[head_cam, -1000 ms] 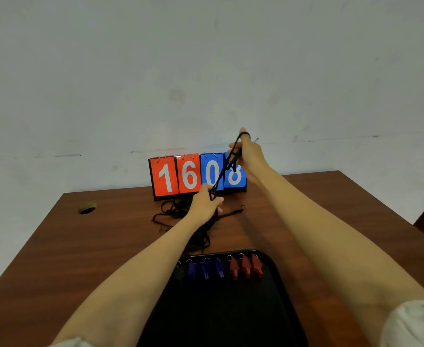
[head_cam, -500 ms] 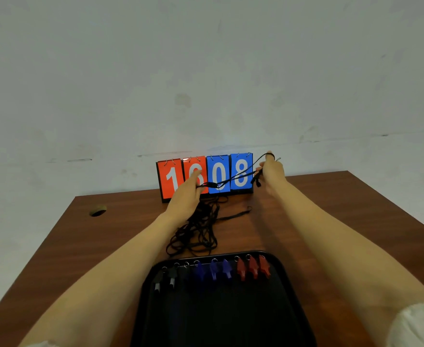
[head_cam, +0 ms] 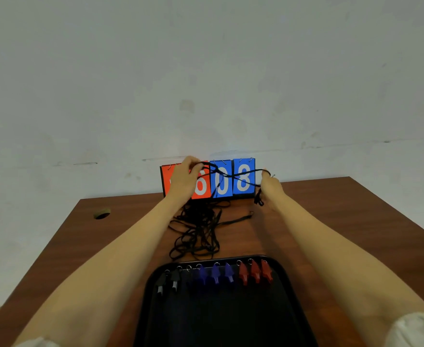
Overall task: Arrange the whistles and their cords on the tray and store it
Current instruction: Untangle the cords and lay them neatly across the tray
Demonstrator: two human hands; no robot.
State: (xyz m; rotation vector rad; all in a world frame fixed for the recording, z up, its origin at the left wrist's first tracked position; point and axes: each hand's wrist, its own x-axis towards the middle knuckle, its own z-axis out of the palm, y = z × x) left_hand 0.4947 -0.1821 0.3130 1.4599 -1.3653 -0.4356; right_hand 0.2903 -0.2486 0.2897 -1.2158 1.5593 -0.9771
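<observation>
From the head view, my left hand (head_cam: 184, 177) is closed around one end of a black cord (head_cam: 233, 175), pinching it up in front of the scoreboard (head_cam: 243, 179), while my right hand (head_cam: 268, 185) grips the other end, with a short tail dangling beneath it. The cord hangs stretched between my hands, just above the bench (head_cam: 343, 221).

To do this well, I'd keep the line taut and draw it clear of the tangled pile (head_cam: 197, 231) slowly (a snag would drag the whole heap along), then fold it into an even loop.

The pile is thin, flat black lace, lying between the scoreboard and the tray (head_cam: 288, 284). On the tray's far edge sit the whistles (head_cam: 216, 274) in a row: black, blue, then red, each with a small metal ring.
</observation>
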